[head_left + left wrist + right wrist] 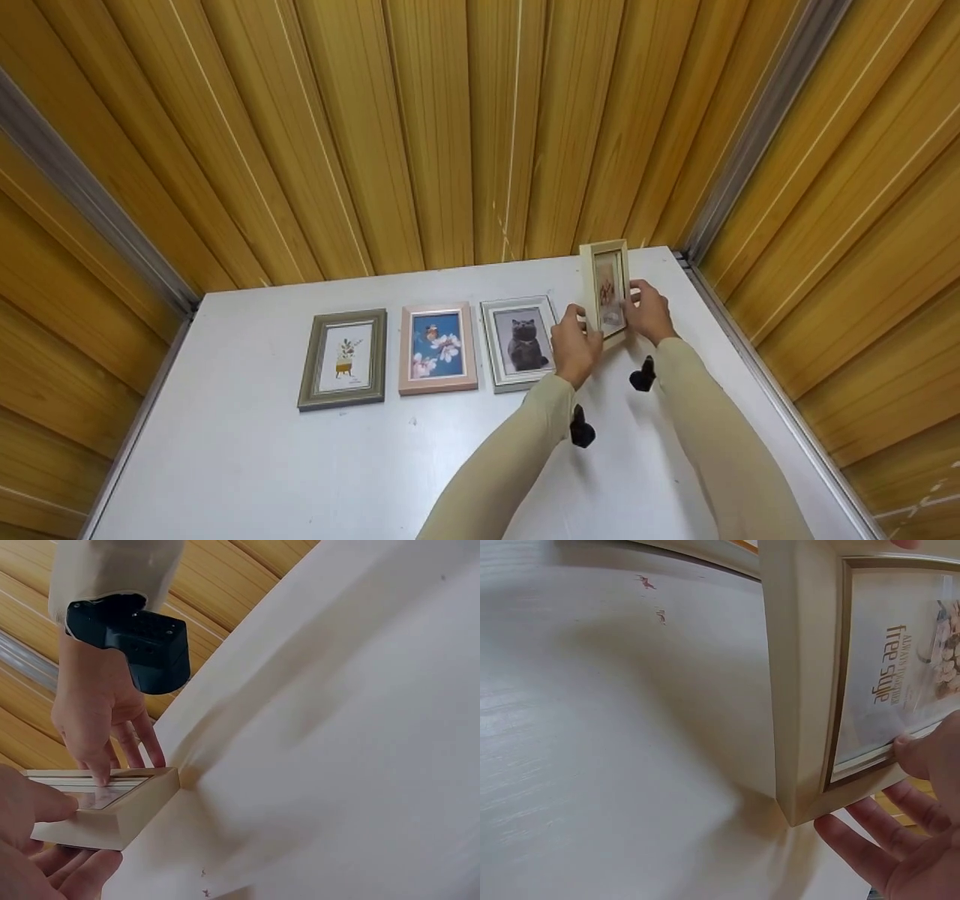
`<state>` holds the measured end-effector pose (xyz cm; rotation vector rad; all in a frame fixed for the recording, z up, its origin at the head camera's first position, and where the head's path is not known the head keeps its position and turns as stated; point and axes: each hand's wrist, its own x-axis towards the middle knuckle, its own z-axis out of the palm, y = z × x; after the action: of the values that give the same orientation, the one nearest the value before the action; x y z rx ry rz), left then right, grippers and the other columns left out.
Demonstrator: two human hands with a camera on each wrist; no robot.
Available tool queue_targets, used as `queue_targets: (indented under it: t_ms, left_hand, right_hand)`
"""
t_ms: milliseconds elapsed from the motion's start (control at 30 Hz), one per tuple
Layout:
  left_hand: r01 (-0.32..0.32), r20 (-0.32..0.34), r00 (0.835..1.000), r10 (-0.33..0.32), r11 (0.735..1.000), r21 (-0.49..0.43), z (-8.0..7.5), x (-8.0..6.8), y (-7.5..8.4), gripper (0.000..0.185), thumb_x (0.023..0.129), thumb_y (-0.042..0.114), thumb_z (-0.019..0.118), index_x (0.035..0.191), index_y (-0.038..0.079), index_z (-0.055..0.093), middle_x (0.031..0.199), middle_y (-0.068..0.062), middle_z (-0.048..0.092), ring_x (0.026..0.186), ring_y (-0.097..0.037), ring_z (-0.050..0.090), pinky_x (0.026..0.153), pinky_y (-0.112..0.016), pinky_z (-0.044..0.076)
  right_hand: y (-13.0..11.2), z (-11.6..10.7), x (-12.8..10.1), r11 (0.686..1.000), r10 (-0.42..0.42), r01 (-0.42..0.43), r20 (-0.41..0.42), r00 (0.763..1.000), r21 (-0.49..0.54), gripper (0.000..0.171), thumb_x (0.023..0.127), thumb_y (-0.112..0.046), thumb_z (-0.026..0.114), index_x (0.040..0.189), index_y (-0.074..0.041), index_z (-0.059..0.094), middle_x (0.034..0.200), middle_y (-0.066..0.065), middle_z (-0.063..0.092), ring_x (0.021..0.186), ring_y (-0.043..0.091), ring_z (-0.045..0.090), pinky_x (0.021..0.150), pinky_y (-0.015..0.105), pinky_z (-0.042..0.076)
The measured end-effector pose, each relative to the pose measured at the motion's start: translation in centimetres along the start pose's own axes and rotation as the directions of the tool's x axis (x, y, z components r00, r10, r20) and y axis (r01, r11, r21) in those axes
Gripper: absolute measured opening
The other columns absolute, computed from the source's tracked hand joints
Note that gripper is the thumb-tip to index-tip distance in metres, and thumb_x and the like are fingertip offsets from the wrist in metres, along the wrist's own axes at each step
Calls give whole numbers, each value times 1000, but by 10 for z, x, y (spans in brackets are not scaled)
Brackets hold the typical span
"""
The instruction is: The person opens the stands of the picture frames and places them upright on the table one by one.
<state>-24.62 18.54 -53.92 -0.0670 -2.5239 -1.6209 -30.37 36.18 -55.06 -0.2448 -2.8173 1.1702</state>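
Observation:
A cream picture frame [590,289] stands tilted off the white board, between my two hands. My left hand [576,349] grips its left side near the bottom; in the left wrist view, the thumb lies over the front and the fingers curl beneath. On the opposite side, my right hand [651,311] holds the frame, its thumb on the front by the glass and fingers behind the edge. Lettering and a floral picture [949,652] show behind the glass in the right wrist view. There, one lower corner of the frame comes right at the white surface.
To the left are three more picture frames in a row: a grey-green one [379,360], a pink one [469,349] and a silver one [490,352] with a cat picture, partly behind my left hand. Wooden slat panels [435,135] and metal rails [757,142] border the white board [247,420].

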Motion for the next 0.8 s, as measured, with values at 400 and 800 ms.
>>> queue_targets:
  t_ms: [400, 800]
  left_hand:
    - [12, 33, 999, -10, 998, -60, -11, 7, 2, 29, 84, 1, 78, 108, 10, 64, 87, -6, 76, 73, -11, 70, 64, -28, 56]
    - [-47, 1, 999, 47, 997, -68, -11, 9, -5, 29, 82, 1, 79, 105, 8, 63, 85, -9, 76, 71, -11, 69, 64, -29, 55]
  right_hand:
    - [-37, -30, 1, 995, -72, 71, -4, 997, -75, 58, 105, -17, 52, 157, -1, 31, 134, 35, 53, 123, 51, 53, 100, 64, 44]
    - [-105, -38, -5, 978, -184, 180, -29, 983, -110, 64, 109, -34, 50, 163, -12, 25, 145, 28, 50, 130, 48, 51, 104, 68, 40]
